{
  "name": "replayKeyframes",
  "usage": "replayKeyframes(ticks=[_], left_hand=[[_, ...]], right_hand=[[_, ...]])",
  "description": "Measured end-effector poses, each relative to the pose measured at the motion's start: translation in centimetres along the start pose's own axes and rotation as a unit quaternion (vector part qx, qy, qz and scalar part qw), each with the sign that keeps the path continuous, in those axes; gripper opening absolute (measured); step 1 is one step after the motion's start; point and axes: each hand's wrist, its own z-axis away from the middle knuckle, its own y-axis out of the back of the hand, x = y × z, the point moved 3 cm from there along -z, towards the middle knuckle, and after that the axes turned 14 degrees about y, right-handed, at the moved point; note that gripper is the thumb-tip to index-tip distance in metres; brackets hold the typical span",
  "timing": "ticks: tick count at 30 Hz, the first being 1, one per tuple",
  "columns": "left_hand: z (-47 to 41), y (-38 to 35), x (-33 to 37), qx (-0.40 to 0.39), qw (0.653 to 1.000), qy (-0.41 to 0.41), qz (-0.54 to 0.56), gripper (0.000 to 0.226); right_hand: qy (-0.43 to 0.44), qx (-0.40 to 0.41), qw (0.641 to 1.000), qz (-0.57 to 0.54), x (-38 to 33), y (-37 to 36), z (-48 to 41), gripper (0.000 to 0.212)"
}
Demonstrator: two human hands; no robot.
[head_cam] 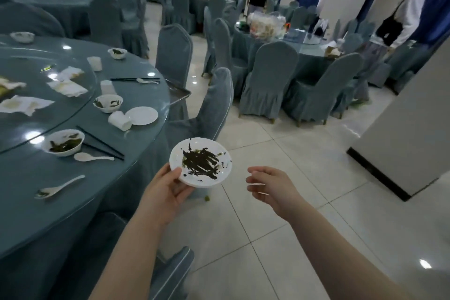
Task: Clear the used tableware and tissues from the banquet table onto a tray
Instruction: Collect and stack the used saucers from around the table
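My left hand (168, 192) grips a small white plate (201, 162) smeared with dark sauce, held off the table's edge above the floor. My right hand (270, 186) hovers beside it, fingers relaxed and empty. On the round blue banquet table (136, 153) lie dirty bowls (63, 142) (107, 103), a clean white plate (141, 115), a tipped cup (119, 120), upright cups (95, 63), spoons (58, 186), black chopsticks (102, 145) and crumpled tissues (67, 87). A metal tray (179, 91) sits on a chair at the table's far right edge.
Covered blue chairs (214, 105) stand around the table, one right behind the held plate and one (170, 273) near my legs. White tiled floor (304, 226) stretches right. A grey pillar (401, 129) stands at right. Two people stand by far tables.
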Motion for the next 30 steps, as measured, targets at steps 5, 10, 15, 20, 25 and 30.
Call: replayKeyframes(ticks=[5, 10, 15, 20, 25, 30], left_hand=[[-3.5, 0.9, 1.7, 0.043, 0.998, -0.024, 0.027, 0.037], [-7.2, -0.1, 3.4, 0.101, 0.988, -0.068, 0.098, 0.039], [-9.4, -2.0, 5.2, 0.141, 0.969, -0.132, 0.154, 0.028], [-9.8, -1.9, 6.5, 0.177, 0.948, -0.189, 0.186, 0.028], [-11.7, -0.4, 9.5, 0.203, 0.927, -0.235, 0.21, 0.03], [-15.9, 1.5, 14.2, 0.221, 0.916, -0.246, 0.228, 0.029]], right_hand=[[-0.041, -0.058, 0.997, 0.008, 1.5, -0.4, -7.5, 0.016], [-0.06, -0.127, 0.99, 0.025, 1.9, 0.0, -17.1, 0.014], [-0.059, -0.212, 0.975, 0.044, 1.4, -1.2, -25.3, 0.015], [-0.075, -0.282, 0.956, 0.042, 0.8, -5.5, -30.1, 0.015], [-0.077, -0.32, 0.943, 0.039, 0.5, -10.6, -34.3, 0.015], [-0.057, -0.337, 0.936, 0.081, -0.8, -16.0, -39.9, 0.015]])
